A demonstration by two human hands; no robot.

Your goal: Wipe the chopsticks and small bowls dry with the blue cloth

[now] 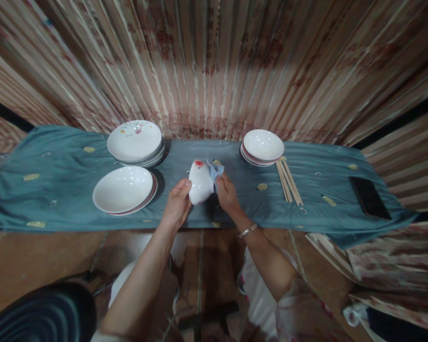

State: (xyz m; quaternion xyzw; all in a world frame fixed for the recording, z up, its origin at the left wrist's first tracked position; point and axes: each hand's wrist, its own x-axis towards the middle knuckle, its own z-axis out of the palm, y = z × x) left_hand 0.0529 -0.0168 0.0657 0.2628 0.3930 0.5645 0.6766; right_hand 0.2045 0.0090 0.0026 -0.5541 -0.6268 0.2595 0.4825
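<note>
A white bowl (201, 184) with a red flower on its side is tilted in front of me, above the cloth-covered table. My left hand (179, 199) grips its left edge, thumb toward me. On the other side my right hand (226, 191), with a bracelet at the wrist, is closed on a light blue cloth (215, 169) that touches the bowl's right side. Part of the cloth is hidden behind the fingers.
Left on the teal tablecloth (67, 180) stand stacked flowered plates (134, 140) and, nearer, stacked deep white plates (123, 190). Stacked white bowls (263, 145) stand back right, with wooden chopsticks (288, 183) beside them. A black phone (369, 197) lies far right. Curtains (214, 71) hang behind.
</note>
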